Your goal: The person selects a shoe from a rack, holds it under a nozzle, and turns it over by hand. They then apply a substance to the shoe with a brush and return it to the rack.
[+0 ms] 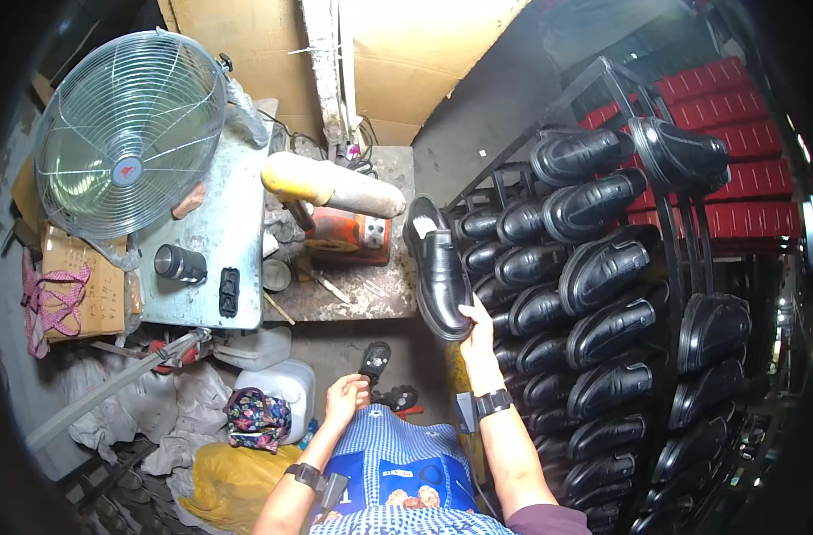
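Observation:
A glossy black slip-on shoe [440, 276] is gripped at its toe end by my right hand [478, 334]. Its opening faces up toward me and points away, with a pale insole showing inside. It is held just to the left of a rack of similar black shoes [594, 267]. My left hand [344, 399] is drawn in close to my checked blue apron [398, 441], its fingers curled, and I see nothing in them. Beyond the shoe, a yellow and grey padded cylinder [335, 185] sits over an orange-red machine [346, 236] on a worn bench [371, 299].
A large fan [130, 125] stands at the far left by a pale table [192, 308] with a dark cup [180, 264]. Below are a white jug [286, 392], a floral bag [258, 419] and yellow cloth [228, 481]. Red boxes [736, 169] are stacked behind the rack.

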The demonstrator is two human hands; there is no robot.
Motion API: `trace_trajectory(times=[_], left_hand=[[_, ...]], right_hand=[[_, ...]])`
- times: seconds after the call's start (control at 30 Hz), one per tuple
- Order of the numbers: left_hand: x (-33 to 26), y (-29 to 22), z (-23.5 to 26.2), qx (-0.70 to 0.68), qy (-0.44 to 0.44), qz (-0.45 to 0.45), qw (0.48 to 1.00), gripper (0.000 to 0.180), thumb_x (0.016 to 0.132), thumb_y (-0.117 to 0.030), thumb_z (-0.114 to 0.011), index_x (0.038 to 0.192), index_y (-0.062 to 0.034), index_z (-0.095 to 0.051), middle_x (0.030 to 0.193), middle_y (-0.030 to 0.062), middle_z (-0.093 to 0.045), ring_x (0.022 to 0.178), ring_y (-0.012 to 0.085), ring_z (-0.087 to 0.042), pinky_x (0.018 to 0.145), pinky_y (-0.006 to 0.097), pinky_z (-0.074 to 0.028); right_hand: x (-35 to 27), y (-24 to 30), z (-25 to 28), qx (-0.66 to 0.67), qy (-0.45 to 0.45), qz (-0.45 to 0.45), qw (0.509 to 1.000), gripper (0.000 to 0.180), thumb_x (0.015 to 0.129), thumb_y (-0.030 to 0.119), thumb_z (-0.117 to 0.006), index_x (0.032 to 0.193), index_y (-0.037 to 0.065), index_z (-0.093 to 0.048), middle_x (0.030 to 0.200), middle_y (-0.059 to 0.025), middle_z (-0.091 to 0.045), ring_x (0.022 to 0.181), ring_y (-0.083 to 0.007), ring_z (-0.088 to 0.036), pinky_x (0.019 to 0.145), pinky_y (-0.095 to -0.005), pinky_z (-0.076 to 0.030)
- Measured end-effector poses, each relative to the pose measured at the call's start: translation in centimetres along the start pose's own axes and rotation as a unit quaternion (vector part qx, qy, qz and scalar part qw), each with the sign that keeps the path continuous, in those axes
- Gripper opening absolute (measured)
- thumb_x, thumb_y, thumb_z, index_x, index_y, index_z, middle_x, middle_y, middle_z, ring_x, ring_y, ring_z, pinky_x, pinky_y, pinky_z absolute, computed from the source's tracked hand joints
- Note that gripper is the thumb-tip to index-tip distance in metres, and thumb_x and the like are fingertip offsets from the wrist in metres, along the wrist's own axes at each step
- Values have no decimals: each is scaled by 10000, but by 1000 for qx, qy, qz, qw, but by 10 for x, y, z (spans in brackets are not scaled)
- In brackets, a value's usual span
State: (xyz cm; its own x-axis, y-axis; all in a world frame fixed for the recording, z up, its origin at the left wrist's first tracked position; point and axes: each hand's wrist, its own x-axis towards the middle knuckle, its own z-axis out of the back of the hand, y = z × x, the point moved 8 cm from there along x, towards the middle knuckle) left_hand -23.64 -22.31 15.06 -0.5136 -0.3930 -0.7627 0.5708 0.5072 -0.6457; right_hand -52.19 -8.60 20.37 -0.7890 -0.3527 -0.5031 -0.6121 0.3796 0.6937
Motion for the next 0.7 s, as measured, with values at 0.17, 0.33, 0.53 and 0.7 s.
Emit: trace_trajectory(times=[0.17, 0.33, 0.53, 0.7], left_hand=[[1, -2, 6, -4, -8, -5, 1000, 269, 907, -87, -445, 1141, 26, -514, 958, 114, -649, 737, 127, -626, 626, 223, -515], [-3, -24, -9, -20, 11, -16, 1000, 271, 899, -84, -478, 1142, 28, -515, 930, 120, -651, 719, 123, -622, 614, 214, -509], [-41, -105, -69, -44, 111, -115, 986, 328, 888, -138, -544, 1183, -2, -502, 1016, 99, -632, 803, 127, -616, 710, 220, -498], [-91, -160, -110, 51, 108, -242, 963, 393, 796, -85, -656, 1152, -64, -490, 945, 27, -558, 765, 62, -527, 633, 187, -447]], right_hand=[[-57, -37, 30, 179, -140, -181, 957, 349, 759, 233, -523, 999, -12, -589, 979, -157, -635, 883, -310, -608, 806, -450, -486], [-126, -33, 40, 236, -141, -200, 940, 382, 747, 274, -501, 967, -18, -608, 964, -162, -641, 881, -322, -600, 801, -454, -475], [-170, -18, 39, 267, -43, -207, 940, 426, 725, 230, -506, 1028, -53, -602, 991, -204, -631, 917, -349, -603, 855, -474, -475], [-190, 17, 6, 215, 26, -112, 970, 532, 722, 95, -519, 1228, -44, -430, 1142, -172, -563, 1005, -275, -579, 918, -369, -450]])
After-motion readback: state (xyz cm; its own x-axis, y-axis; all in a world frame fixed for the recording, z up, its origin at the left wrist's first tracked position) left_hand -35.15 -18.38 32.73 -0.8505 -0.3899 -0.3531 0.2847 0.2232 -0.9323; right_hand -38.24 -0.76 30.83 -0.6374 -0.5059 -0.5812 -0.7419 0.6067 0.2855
